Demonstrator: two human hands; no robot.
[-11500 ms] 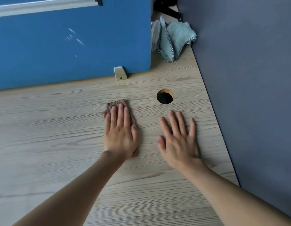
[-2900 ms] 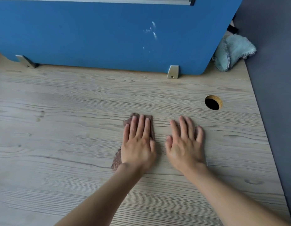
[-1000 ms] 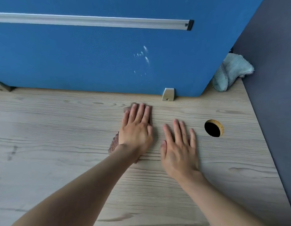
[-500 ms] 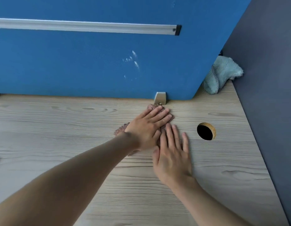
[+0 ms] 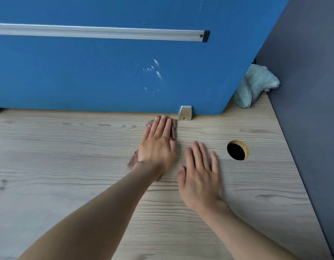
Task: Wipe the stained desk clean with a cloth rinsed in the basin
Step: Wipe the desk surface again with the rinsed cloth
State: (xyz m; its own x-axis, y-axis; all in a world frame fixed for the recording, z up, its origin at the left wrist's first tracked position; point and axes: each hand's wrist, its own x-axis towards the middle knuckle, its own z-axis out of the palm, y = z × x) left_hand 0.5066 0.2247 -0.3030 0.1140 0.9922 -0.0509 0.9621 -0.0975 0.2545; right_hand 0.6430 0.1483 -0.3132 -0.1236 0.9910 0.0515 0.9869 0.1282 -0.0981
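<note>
Two bare forearms come in from 6 o'clock over the pale wood-grain table [image 5: 68, 166]. The right hand [image 5: 200, 177] lies nearest, palm down on the bare wood, its fingers straight and slightly spread, holding nothing. Just beside it, at its 10 o'clock, the left hand [image 5: 156, 147] lies flat on a brownish cloth [image 5: 174, 128], fingers straight and close together, pressing it to the table rather than gripping it. The cloth shows past the fingertips at 12 o'clock and beside the wrist at 7 o'clock; the rest is hidden under the palm.

At 2 o'clock from the right hand, apart from it, is a round cable hole [image 5: 237, 150] with a tan rim. At 1 o'clock from the left fingertips a small metal bracket [image 5: 185, 113] stands just beside the cloth's far corner, at the foot of a blue partition [image 5: 87, 72] that closes the table's far edge. The partition bears a few white marks [image 5: 155, 72] and, higher, a silver rail [image 5: 98, 33]. At 2 o'clock in the view, a teal towel [image 5: 256, 85] lies bunched in the corner between partition and grey wall [image 5: 303, 91].
</note>
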